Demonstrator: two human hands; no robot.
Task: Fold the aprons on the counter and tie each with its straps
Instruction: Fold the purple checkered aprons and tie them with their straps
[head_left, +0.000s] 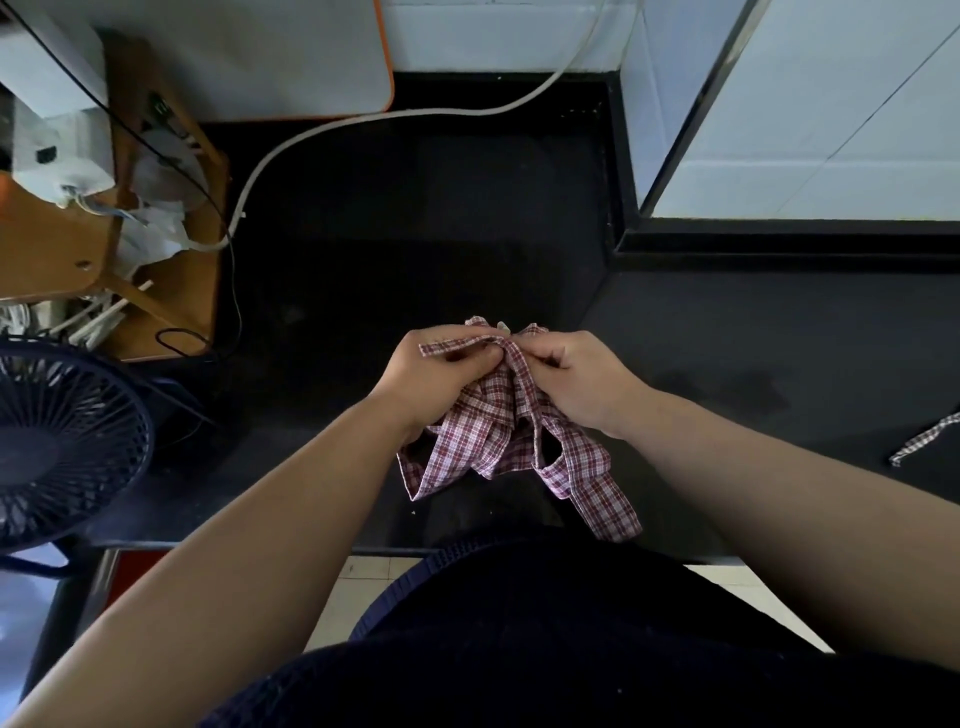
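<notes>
Dark clothing on the person's front fills the bottom of the view, and two bare forearms reach forward from it over the black worktop (415, 234).

One red-and-white checked apron (493, 441) is in view, bunched into a bundle and held between the two hands near the front edge of the worktop. Its long axis runs from the person outward, with the gathered top at the far end between the fingers. Two loose ends trail toward the person: one on the left, and a broad strap (597, 493) slanting down to the right.

The left hand (441, 374) is curled round the top of the bundle, and a narrow strip of the cloth lies across its knuckles. The right hand (576, 379) pinches the cloth at the same spot, so the fingertips of the two hands nearly meet.

One more checked strip (930, 441) lies on the worktop at the right edge, well apart from the bundle.

One dark fan (62, 441) stands to the left, and one white cable (322, 135) curves across the back.
</notes>
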